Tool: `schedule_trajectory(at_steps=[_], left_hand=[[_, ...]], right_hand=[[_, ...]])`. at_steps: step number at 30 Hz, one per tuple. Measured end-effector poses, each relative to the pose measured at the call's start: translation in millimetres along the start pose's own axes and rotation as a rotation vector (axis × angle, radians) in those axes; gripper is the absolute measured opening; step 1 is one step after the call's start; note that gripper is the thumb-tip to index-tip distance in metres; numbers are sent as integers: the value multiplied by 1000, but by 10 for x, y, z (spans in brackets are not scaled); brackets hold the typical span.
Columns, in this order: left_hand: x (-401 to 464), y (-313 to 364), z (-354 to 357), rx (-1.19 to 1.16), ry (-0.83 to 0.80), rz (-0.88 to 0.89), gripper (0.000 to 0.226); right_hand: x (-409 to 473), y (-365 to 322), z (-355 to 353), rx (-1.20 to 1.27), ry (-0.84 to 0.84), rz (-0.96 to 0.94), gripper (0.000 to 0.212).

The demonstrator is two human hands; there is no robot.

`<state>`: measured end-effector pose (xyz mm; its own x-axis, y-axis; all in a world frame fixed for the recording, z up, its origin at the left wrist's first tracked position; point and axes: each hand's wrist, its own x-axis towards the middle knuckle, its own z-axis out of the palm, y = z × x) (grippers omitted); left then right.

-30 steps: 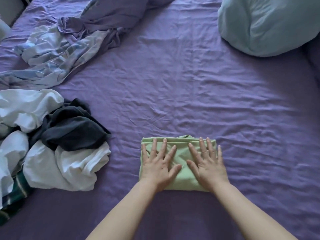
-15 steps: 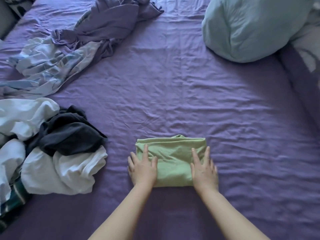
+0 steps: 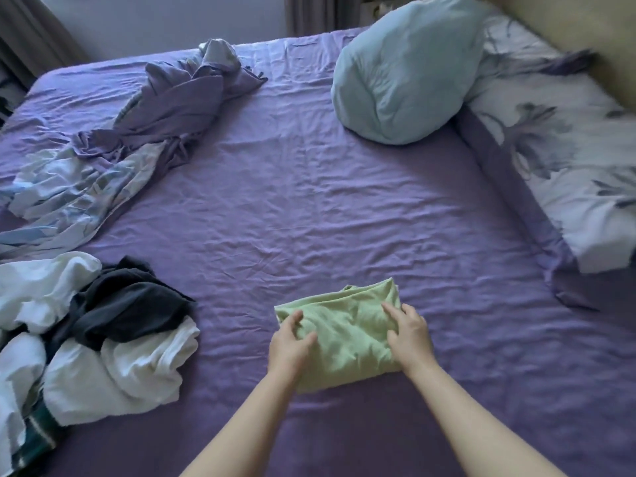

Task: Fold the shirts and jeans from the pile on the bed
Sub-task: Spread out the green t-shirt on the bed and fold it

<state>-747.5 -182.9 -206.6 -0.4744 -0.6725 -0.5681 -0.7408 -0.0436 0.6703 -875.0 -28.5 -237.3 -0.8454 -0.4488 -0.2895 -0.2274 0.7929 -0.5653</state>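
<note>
Obs: folded green shirt (image 3: 347,333) lies on purple bed sheet (image 3: 309,201), near front edge, centre-right of view; compact bundle, far edge a bit rumpled.

L hand (image 3: 290,344) at shirt's left side; thumb on top, fingers curled around/under the edge, i.e. gripping the fabric. R hand (image 3: 409,333) at right side; fingers curled over the right edge, thumb w/ them on the cloth; also holding. Both grips narrow, closed on the bundle, one per side; judged reason: symmetric hold keeps folds from slipping open if bundle is lifted or shifted.

Unfolded pile (image 3: 86,342) at left, well apart from shirt: white garments w/ a dark navy one (image 3: 127,304) on top; striped dark-green item at bottom-left corner; no jeans identifiable from here.

Other: crumpled lilac/floral bedding (image 3: 137,139) far left; pale blue pillow (image 3: 406,74) far right; floral pillow (image 3: 564,160) along right edge.

Status (judgement): this shirt's fold approx. complete; next prob. set it aside on clear sheet, then take next item from pile; risk: folds loosen if one side lifts first.
</note>
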Motion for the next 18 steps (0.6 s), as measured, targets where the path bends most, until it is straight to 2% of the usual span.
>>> schedule_trajectory(at_steps=[2,8,18], left_hand=[[-81,7,96,42,15,35,58],[-697,627,952,112,-153,194,65],[-1385,1557,3128,99,-357,274,71]], right_hand=[[-41,64,-108,-27,6,-7,62],[-168,884,-1057,-91,132,61,65],[-105,2791,-2724,-223,199,168,64]])
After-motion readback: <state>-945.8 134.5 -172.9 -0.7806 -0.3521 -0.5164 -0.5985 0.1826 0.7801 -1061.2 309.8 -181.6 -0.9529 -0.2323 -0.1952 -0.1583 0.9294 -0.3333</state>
